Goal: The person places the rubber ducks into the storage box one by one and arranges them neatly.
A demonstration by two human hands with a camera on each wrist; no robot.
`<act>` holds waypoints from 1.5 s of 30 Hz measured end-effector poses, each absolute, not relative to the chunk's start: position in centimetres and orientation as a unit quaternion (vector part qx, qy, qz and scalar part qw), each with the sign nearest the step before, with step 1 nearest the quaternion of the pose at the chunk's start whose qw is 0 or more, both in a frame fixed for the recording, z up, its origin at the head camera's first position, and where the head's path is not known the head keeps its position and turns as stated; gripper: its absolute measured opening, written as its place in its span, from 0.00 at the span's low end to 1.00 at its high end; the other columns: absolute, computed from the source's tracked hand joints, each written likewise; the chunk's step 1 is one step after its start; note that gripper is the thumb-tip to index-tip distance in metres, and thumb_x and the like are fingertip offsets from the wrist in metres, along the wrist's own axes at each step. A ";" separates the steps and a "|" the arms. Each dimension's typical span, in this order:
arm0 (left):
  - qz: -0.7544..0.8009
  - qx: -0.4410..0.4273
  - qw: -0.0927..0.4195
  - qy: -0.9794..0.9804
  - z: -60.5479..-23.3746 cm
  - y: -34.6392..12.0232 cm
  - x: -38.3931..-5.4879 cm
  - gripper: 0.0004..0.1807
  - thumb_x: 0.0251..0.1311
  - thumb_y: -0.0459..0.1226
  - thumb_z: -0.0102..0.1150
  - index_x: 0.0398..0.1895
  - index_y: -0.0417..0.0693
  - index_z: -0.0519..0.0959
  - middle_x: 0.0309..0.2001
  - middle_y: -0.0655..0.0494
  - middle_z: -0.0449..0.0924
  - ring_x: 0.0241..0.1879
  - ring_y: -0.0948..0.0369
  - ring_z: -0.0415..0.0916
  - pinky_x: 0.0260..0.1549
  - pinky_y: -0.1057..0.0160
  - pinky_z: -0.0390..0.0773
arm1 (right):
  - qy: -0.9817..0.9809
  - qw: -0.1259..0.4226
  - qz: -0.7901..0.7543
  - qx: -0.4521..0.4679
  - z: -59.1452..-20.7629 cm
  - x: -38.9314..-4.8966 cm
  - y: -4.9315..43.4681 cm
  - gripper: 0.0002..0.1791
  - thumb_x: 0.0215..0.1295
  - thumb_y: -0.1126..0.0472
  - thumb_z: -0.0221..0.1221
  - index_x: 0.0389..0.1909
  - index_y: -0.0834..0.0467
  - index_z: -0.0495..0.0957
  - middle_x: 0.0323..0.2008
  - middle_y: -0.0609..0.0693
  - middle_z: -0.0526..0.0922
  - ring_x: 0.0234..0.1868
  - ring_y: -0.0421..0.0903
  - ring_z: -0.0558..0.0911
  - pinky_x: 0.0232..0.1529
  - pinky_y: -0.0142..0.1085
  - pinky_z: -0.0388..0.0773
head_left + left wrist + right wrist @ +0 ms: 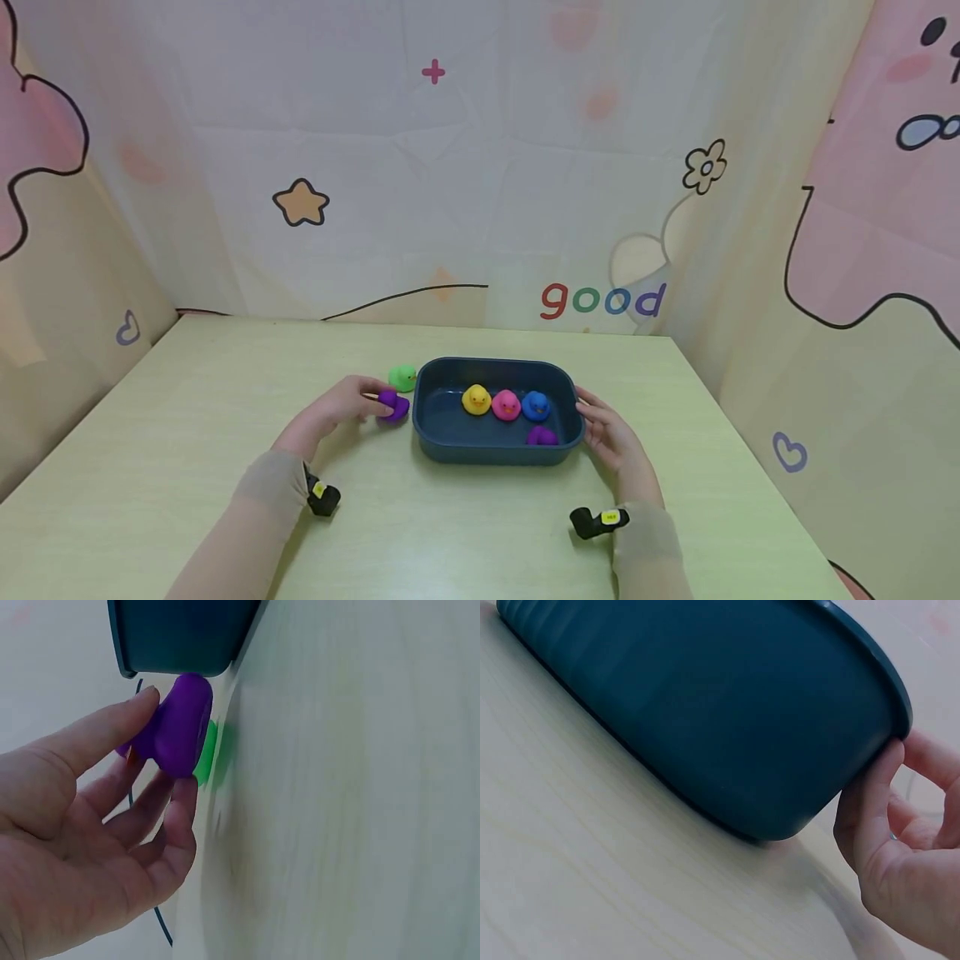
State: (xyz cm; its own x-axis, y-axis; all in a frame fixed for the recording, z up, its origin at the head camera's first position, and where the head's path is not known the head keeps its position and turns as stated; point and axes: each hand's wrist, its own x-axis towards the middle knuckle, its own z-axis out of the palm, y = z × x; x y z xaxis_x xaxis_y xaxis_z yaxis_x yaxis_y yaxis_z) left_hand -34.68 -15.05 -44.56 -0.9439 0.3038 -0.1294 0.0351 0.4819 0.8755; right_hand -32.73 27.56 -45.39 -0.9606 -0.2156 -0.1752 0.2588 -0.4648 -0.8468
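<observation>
My left hand [347, 403] pinches a purple rubber duck [178, 727] between thumb and fingers, just left of a dark blue rectangular bin [480, 454]. In the left wrist view the duck is tilted, its flat base turned toward the table side. At the bin's right end, my right hand [611, 433] touches the outer wall with its fingertips under the rim, as the right wrist view shows. Inside the bin sit a yellow duck [476, 400], a pink duck [506, 406], a blue duck [536, 406] and another purple duck [542, 436], partly hidden by the front wall.
A green duck [402, 378] stands on the table beside the bin's left end, behind the held duck. The pale wooden table [480, 533] ends at a printed cloth backdrop [420, 208]. More printed cloth hangs at both sides.
</observation>
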 end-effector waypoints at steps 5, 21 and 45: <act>0.500 0.046 0.112 0.857 -44.4 -15.0 -34.5 0.28 0.58 0.36 0.66 0.60 0.33 0.73 0.57 0.37 0.75 0.47 0.54 0.73 0.38 0.64 0.75 | 0.491 0.138 -0.860 0.031 -45.3 -32.8 27.6 0.19 0.74 0.71 0.42 0.41 0.50 0.80 0.34 0.44 0.84 0.31 0.37 0.82 0.34 0.25 0.80; 0.522 -0.086 0.049 0.847 -44.7 -14.4 -34.7 0.28 0.56 0.35 0.67 0.57 0.29 0.72 0.56 0.34 0.74 0.50 0.49 0.72 0.45 0.58 0.75 | 0.496 0.138 -0.857 0.016 -45.1 -32.8 27.5 0.20 0.75 0.71 0.41 0.41 0.49 0.79 0.33 0.43 0.83 0.30 0.36 0.81 0.33 0.24 0.79; 0.541 -0.050 0.090 0.835 -44.3 -15.7 -34.5 0.38 0.62 0.43 0.63 0.70 0.36 0.61 0.72 0.33 0.56 0.70 0.38 0.57 0.66 0.41 0.64 | 0.508 0.135 -0.850 0.025 -45.8 -33.0 27.7 0.18 0.75 0.71 0.41 0.43 0.49 0.77 0.34 0.43 0.84 0.31 0.36 0.81 0.33 0.24 0.78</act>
State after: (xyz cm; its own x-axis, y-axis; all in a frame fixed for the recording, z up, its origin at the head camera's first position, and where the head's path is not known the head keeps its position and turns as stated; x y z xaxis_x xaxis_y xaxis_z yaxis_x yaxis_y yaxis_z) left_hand -34.48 -15.74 -44.29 -0.9787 0.0135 -0.2050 -0.1815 0.4106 0.8936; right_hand -33.01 27.74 -45.79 -0.9625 -0.2037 -0.1789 0.2541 -0.4473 -0.8576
